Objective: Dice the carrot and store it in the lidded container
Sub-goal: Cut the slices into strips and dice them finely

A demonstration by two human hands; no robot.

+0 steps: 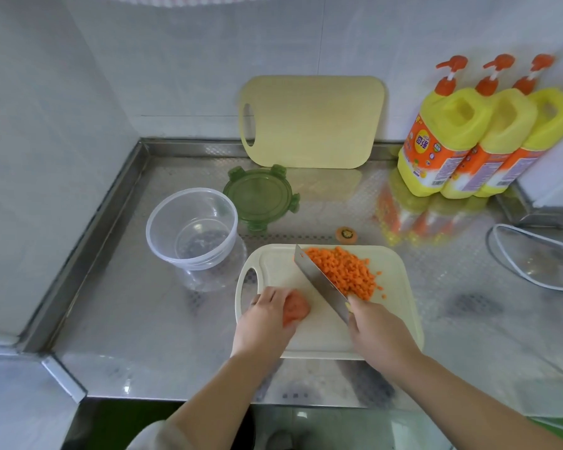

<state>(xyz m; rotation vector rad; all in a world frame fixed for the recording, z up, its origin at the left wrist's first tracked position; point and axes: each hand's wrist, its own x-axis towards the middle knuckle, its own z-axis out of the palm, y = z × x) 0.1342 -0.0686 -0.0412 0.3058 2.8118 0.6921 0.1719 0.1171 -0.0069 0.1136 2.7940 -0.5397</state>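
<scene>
Container (191, 228) sits lidless on worktop (137, 306) far left, lid (260, 196) beside it. Left grip (267, 315) curls over the uncut carrot chunk (295, 309) on board (312, 336). Knife (319, 280) is just right of the chunk, blade running away-left. Diced pile (345, 274) is behind the blade. Right grip (379, 332) is wrapped on the handle. Next cut should go left, into the chunk.

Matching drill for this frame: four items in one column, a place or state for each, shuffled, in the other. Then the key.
1 knife
2 green lid
3 clear container
4 spare board

A leans on the wall
B empty, left of the cutting board
C held by the right hand
D flat on the counter

Pairs: 1-C, 2-D, 3-B, 4-A
</scene>
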